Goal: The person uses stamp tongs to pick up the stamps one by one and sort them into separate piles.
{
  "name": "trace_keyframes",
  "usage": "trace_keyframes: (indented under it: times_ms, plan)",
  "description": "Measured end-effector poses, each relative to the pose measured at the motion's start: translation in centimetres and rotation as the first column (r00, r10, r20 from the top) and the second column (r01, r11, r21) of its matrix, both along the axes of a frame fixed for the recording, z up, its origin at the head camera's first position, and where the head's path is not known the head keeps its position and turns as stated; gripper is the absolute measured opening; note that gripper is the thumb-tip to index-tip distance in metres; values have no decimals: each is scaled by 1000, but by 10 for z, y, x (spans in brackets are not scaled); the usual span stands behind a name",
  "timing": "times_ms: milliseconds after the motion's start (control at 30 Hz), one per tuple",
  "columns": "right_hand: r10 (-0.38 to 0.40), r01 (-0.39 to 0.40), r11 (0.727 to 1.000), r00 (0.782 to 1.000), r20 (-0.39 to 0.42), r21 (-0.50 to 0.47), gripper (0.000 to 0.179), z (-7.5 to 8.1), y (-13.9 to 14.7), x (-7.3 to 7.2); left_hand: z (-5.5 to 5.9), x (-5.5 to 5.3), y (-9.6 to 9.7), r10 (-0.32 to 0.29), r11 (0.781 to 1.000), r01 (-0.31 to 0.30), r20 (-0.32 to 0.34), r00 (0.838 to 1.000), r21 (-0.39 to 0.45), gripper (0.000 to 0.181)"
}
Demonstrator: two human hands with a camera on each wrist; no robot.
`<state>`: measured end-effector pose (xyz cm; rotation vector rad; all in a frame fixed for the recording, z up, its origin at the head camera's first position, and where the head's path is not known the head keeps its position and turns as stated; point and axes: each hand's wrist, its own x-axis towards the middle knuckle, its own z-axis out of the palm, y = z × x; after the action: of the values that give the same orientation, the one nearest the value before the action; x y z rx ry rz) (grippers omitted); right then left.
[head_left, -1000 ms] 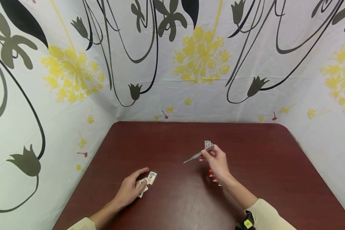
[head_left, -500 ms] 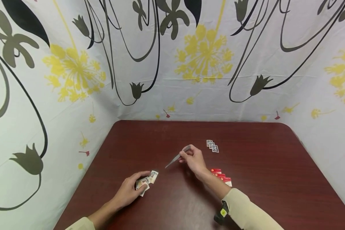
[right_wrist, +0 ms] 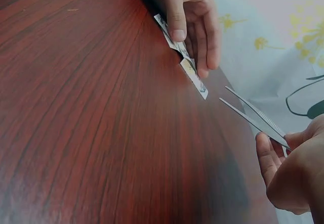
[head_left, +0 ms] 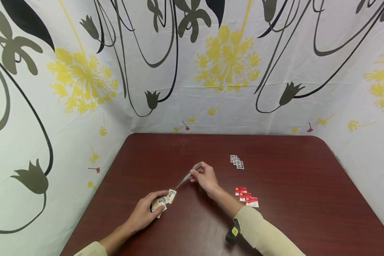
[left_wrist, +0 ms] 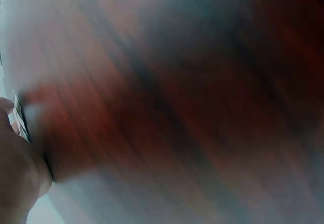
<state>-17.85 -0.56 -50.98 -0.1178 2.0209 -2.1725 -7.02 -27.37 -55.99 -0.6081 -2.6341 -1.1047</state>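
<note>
My left hand rests on the table over a few overlapping postage stamps, pale with small pictures. Seen in the right wrist view, its thumb presses on them while the other fingers extend along their far side. One stamp with perforated edges sticks out beyond the fingers. In my right hand I pinch metal tweezers. Their two tips are apart with nothing between them, just short of that outer stamp. In the left wrist view only part of the left hand and a stamp edge show.
Several red-and-white stamps overlap in a slanting row right of my right forearm. Farther back lies another slanting row of grey stamps. Beyond the reddish-brown table hangs a white flower-print cloth.
My right hand has moved left with the tweezers, from near the grey stamps toward the pale stamps. The red stamps and grey stamps have come into full view. The left hand stays in place.
</note>
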Motion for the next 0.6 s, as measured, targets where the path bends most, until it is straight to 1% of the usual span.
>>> trace_keyframes:
  times_ms: [267, 600]
  plan:
    - [21, -20, 999, 1000, -8, 35, 8, -8, -11, -3, -2, -1, 0, 8, 1000, -8, 6, 1000, -11, 56]
    - [30, -30, 999, 999, -11, 18, 8, -9, -18, -5, -2, 0, 1, 16, 1000, -16, 25, 1000, -8, 58]
